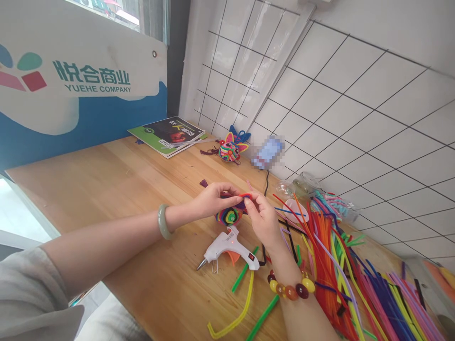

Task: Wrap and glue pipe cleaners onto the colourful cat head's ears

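Where left hand (212, 199) and right hand (265, 220) meet, the colourful ball (229, 217) sits beneath.

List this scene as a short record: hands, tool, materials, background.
Left hand: grips the multicoloured pipe-cleaner ball
Right hand: pinches a red pipe cleaner at the ball's top
Tool: white glue gun resting on the wooden table before the ball
Materials: heap of coloured pipe cleaners at right; bent yellow pipe cleaner in front
Background: colourful craft figure and booklet near the wall
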Available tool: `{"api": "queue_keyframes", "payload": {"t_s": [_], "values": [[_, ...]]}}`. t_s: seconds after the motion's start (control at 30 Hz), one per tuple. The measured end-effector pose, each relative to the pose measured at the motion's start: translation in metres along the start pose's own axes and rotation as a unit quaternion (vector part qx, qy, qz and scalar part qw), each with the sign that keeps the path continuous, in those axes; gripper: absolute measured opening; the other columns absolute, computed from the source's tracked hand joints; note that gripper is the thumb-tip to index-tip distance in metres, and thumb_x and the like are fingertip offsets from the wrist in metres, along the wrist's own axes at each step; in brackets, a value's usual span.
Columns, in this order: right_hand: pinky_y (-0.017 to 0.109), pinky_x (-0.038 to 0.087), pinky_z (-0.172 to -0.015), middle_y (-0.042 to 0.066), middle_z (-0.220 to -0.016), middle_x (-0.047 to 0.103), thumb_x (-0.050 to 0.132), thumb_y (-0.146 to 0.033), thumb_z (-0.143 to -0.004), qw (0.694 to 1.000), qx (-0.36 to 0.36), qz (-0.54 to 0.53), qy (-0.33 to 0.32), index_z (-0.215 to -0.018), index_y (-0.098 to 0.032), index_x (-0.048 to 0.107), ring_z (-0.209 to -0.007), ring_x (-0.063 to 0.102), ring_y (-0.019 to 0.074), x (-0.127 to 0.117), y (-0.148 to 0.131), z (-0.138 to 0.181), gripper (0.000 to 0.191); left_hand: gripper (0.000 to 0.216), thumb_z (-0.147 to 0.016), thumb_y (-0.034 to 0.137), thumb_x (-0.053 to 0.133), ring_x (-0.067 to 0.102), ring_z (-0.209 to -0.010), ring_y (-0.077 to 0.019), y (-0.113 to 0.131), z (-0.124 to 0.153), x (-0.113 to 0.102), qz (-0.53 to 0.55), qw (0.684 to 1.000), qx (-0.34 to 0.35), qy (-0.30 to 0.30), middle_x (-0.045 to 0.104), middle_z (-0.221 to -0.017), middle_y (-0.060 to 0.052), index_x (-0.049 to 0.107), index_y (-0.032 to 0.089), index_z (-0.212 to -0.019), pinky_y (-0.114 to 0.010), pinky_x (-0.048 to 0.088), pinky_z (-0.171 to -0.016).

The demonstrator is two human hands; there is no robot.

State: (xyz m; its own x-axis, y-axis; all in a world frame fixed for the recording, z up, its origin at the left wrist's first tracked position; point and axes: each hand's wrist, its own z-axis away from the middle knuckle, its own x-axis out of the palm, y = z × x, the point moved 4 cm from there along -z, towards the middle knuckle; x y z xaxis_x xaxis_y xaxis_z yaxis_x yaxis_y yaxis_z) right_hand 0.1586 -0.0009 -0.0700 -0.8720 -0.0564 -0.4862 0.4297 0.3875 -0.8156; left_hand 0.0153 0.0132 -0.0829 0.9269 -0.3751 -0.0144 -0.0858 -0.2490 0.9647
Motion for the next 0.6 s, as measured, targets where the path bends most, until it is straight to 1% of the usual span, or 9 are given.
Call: {"api": "queue_keyframes", "payload": {"t_s": [0.23, 0.47, 0.6], "values": [[0.027, 0.045, -0.061, 0.003, -0.081, 0.06, 0.046, -0.033, -0.086, 1.0, -0.006, 0.024, 0.007, -0.093, -0.019, 0.058, -0.07, 0.055, 0.0144, -0.0006, -0.0024, -0.0001, 0.02, 0.026, -0.075, 0.035, 0.06, 0.059, -0.069, -0.0109, -0.0001, -0.0002, 0.0013, 0.013, 1.0, -0.005, 0.009, 0.064, -0.077, -0.003, 0.062, 0.01, -0.082, -0.021, 0.049, -0.064], [0.027, 0.044, -0.059, 0.002, -0.078, 0.059, 0.046, -0.033, -0.086, 1.0, -0.003, 0.024, 0.008, -0.092, -0.02, 0.057, -0.066, 0.054, 0.0138, -0.0015, 0.0002, -0.0004, 0.018, 0.029, -0.078, 0.038, 0.056, 0.058, -0.068, -0.0109, 0.0048, 0.0012, 0.0011, -0.002, 1.0, -0.002, 0.002, 0.065, -0.077, -0.003, 0.063, 0.011, -0.084, -0.019, 0.048, -0.061], [0.028, 0.045, -0.06, 0.003, -0.078, 0.059, 0.046, -0.034, -0.085, 1.0, -0.005, 0.025, 0.01, -0.091, -0.02, 0.057, -0.066, 0.054, 0.0142, -0.0016, 0.0009, -0.0009, 0.02, 0.027, -0.078, 0.037, 0.056, 0.058, -0.067, -0.0106, 0.0035, 0.0004, -0.0001, -0.015, 1.0, -0.002, 0.01, 0.065, -0.076, -0.003, 0.063, 0.011, -0.082, -0.018, 0.047, -0.058]]}}
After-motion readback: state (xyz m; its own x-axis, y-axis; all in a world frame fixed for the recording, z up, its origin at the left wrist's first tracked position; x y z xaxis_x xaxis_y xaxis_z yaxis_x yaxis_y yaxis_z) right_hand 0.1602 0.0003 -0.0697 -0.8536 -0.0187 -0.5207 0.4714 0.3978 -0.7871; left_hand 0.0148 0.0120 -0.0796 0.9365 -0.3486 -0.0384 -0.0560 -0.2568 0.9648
